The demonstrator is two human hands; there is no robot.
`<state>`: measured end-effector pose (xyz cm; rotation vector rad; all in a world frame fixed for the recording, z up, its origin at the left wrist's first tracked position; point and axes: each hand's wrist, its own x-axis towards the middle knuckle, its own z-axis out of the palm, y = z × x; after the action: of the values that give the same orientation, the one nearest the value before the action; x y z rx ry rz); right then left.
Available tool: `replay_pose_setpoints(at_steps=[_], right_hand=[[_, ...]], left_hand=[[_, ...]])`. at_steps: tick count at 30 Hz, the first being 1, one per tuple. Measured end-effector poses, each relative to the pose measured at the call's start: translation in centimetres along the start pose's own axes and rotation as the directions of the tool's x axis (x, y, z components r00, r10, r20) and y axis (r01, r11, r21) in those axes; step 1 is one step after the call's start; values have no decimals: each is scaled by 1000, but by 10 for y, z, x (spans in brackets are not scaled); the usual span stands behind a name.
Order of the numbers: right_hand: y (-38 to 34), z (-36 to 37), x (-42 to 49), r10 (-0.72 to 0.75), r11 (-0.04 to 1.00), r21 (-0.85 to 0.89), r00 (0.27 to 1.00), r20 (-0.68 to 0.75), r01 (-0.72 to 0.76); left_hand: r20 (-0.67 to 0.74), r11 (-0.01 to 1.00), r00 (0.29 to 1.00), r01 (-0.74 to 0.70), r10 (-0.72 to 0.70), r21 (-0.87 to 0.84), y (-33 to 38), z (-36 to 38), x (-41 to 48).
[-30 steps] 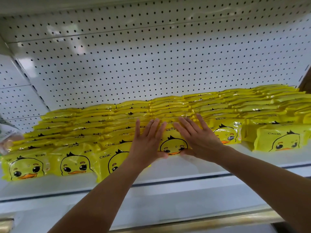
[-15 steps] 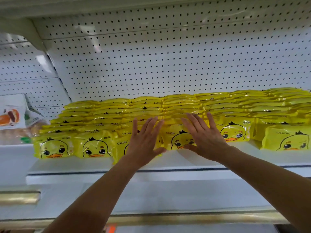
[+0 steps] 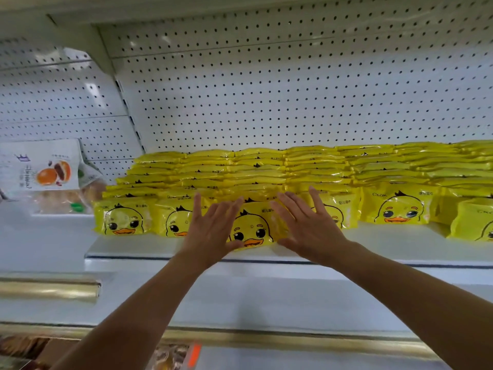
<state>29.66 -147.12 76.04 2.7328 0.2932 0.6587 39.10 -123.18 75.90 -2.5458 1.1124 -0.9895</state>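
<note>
Your left hand (image 3: 210,232) and right hand (image 3: 312,231) are flanking the duck pack (image 3: 250,228) on the shelf (image 3: 160,248), fingers (image 3: 198,206) spread wide, gripping nothing. It is probably handling light, soft and slippery, so be taking its side edges.

i see bright yellow packs (image 3: 250,225) printed with a cartoon duck face, black eyes and an orange beak, a white back panel (image 3: 293,89) dotted with small dark holes, a white bag (image 3: 40,166) bearing an orange pastry picture, and a gold trim strip (image 3: 48,289).
</note>
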Motion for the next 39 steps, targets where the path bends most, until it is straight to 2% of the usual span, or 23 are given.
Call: replay_pose_setpoints(at_steps=[4, 8, 11, 15, 23, 32, 39], right_hand=[[-14, 3, 17, -4, 1000, -9, 1000, 16, 4], [-21, 7, 29, 70, 997, -18, 994, 88, -68], [-23, 11, 33, 85, 996, -27, 993, 82, -83], [-20, 14, 35, 80, 995, -63, 995, 66, -75], [-18, 20, 48, 85, 988, -135, 996, 34, -80], [-15, 26, 54, 111, 981, -167, 990, 89, -95], [-4, 23, 54, 72, 982, -185, 984, 163, -41]], left_hand=[[-56, 998, 997, -54, 53, -17, -4, 8, 12], [-109, 992, 988, -114, 109, -46, -7, 18, 18], [-99, 984, 981, -173, 168, -50, -12, 28, 17], [12, 987, 990, -142, 143, -73, -22, 36, 18], [66, 990, 992, -98, 104, -97, -22, 44, 34], [37, 987, 993, -106, 111, -121, -27, 55, 42], [-2, 985, 990, -138, 139, -107, -31, 59, 42]])
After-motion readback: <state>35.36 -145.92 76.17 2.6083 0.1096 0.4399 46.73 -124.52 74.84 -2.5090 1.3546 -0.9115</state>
